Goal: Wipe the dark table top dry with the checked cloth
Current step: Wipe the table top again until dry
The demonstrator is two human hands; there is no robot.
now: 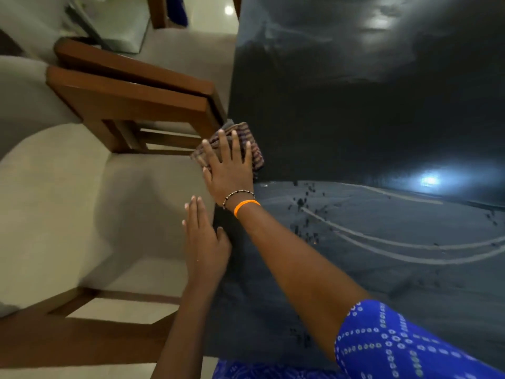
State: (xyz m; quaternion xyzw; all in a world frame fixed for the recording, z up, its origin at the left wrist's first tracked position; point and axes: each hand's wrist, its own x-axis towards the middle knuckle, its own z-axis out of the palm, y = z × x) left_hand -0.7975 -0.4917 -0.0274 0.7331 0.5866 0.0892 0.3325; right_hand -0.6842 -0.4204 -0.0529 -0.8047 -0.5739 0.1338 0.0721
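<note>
Pressing our right hand (228, 170), fingers spread flat, on the checked cloth (252, 144) at the dark table top's (369, 119) left edge, left hand (203, 243) open, empty; wooden chairs (128, 97) crowd alongside.

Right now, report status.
Right hand flat on cloth at table edge. Left hand open, empty. Chair close alongside.

I have one view only, the head camera; it looks forward and steeply down from above the near edge of the dark worktop (355, 119); it sits close, both forearms reaching up from the bottom; chairs (131, 105) fill the left side.
</note>
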